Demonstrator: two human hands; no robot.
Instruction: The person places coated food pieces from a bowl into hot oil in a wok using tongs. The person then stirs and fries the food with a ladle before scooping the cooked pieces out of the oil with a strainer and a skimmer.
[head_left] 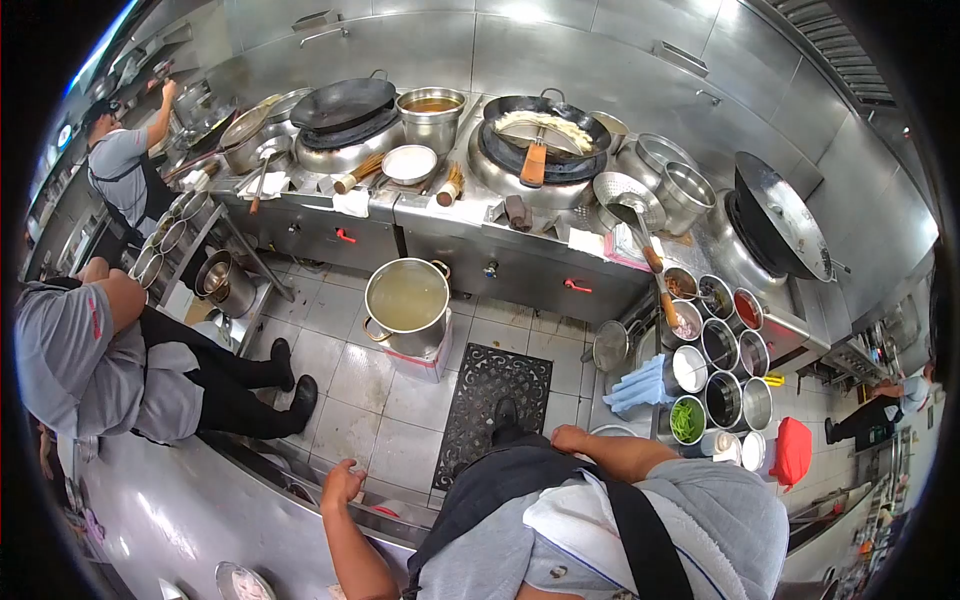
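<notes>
Head view: the left hand (343, 482), fingers loosely apart, is by the edge of a long stainless-steel counter (160, 500); contact cannot be told. The right hand (570, 438) lies beside the black cloth apron (478, 492), fingers curled; whether they clasp anything cannot be told. Forward of both, a tall round metal pot (412, 343) of cloudy yellowish liquid stands on a pale box (422, 368), near a black patterned mat (495, 375). Pale blue cloths (637, 385) lie right of the right hand.
</notes>
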